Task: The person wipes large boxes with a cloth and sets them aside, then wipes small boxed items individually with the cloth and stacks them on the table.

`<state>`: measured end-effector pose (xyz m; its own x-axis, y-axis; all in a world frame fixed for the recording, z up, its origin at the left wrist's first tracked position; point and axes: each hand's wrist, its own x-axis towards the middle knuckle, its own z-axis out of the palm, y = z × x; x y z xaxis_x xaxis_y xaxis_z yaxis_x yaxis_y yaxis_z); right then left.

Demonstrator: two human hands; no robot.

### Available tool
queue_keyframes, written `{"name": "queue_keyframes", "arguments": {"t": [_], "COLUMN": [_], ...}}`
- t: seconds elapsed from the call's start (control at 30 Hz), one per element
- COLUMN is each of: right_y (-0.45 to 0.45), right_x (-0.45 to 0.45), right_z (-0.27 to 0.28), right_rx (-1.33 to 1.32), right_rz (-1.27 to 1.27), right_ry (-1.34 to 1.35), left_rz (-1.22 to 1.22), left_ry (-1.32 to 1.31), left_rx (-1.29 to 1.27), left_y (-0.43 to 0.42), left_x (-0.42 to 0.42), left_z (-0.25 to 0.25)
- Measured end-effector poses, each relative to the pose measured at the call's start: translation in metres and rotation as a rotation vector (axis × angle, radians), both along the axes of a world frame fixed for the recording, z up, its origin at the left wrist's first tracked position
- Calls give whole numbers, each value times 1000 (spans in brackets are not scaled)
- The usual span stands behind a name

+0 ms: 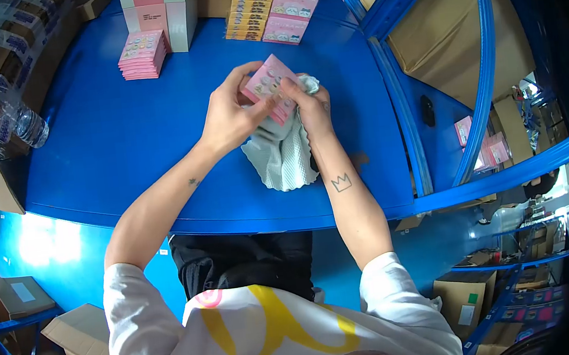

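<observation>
Pink printed packets [270, 82] are held up over the blue table [155, 135], fanned slightly apart. My left hand [234, 110] grips them from the left side, its fingers bent around the edge. On the right, my right hand [311, 105] has its thumb on the packets' face and also holds a white textured cloth [283, 160]. The cloth hangs below the packets toward the table's near edge. How many packets are in my hands is hard to tell.
At the back stand a stack of pink packets [141, 54], a white and pink box [176, 22], and stacked yellow and pink boxes [288, 11]. A plastic bottle [30, 128] lies at the left. Blue metal framing [478, 74] rises on the right, with cardboard [457, 41] behind it.
</observation>
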<state>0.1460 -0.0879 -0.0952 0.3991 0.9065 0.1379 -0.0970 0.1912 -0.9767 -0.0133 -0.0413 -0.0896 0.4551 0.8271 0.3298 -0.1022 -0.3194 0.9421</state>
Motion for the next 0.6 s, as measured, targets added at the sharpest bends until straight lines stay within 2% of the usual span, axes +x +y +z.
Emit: {"name": "queue_keyframes", "arguments": {"t": [0.2, 0.23, 0.37, 0.4, 0.53, 0.6], "right_y": [5, 7, 11, 9, -4, 3], "right_x": [4, 6, 18, 15, 2, -3], "right_z": [-8, -8, -8, -4, 16, -1], "right_rx": [-18, -17, -66, -68, 387, 396], "right_rz": [-46, -47, -286, -283, 268, 494], "right_ry": [-219, -214, 72, 70, 421, -171], "left_rz": [-54, -53, 108, 110, 30, -17], "left_ry": [17, 22, 115, 113, -43, -66], "left_rx": [-353, -351, -389, -390, -514, -511], "left_y": [15, 14, 5, 4, 6, 9], "left_x": [-2, -3, -3, -2, 5, 4], "left_z": [-6, -4, 13, 12, -6, -14]}}
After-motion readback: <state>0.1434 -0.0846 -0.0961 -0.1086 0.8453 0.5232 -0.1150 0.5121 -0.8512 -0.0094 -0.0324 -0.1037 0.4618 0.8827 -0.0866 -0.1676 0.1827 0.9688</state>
